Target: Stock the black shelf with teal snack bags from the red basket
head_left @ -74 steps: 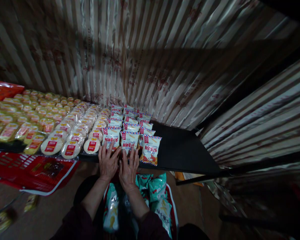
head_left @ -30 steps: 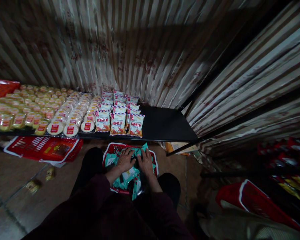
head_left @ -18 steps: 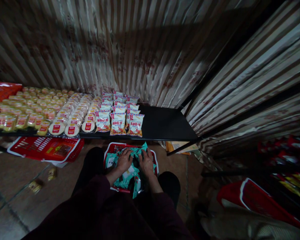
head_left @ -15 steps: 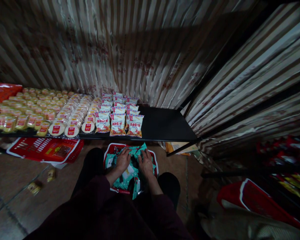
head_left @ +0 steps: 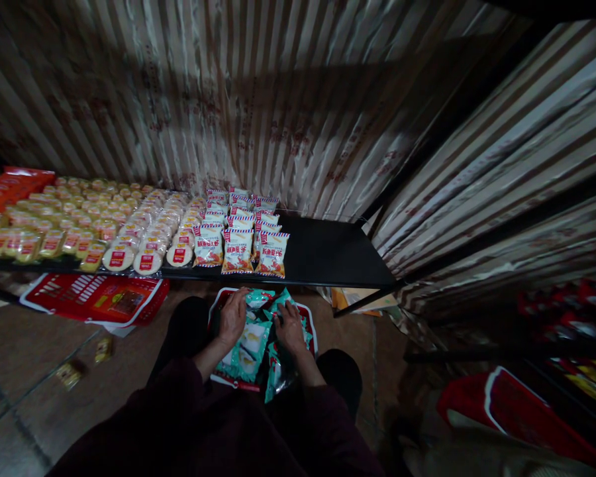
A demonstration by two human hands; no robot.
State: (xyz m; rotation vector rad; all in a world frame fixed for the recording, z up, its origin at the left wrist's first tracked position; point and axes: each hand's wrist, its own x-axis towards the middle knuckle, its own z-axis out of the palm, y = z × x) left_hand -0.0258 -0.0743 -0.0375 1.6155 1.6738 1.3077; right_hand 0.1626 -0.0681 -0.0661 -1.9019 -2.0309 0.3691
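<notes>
Between my knees stands a red shopping basket (head_left: 314, 331) with a white rim, filled with teal snack bags (head_left: 248, 351). My left hand (head_left: 233, 319) lies over the basket's left side, fingers stretched out toward a teal bag (head_left: 259, 298) at the far edge. On the right side, my right hand (head_left: 290, 327) rests with fingers apart against another upright-tilted teal bag (head_left: 279, 302). Neither hand shows a clear grip. Their undersides are hidden from above.
Ahead runs a black shelf (head_left: 332, 248) bearing rows of white snack bags (head_left: 238, 250), round wrapped cakes (head_left: 148, 262) and yellow wrapped cakes (head_left: 52, 242). Another red basket (head_left: 99, 298) sits under it. Two small packets (head_left: 68, 375) lie on the floor. A red basket (head_left: 526, 411) stands right.
My left hand has moved left, uncovering more of the teal bags in the middle. The bags have shifted, with one lying flatter. My right hand stays close to its place.
</notes>
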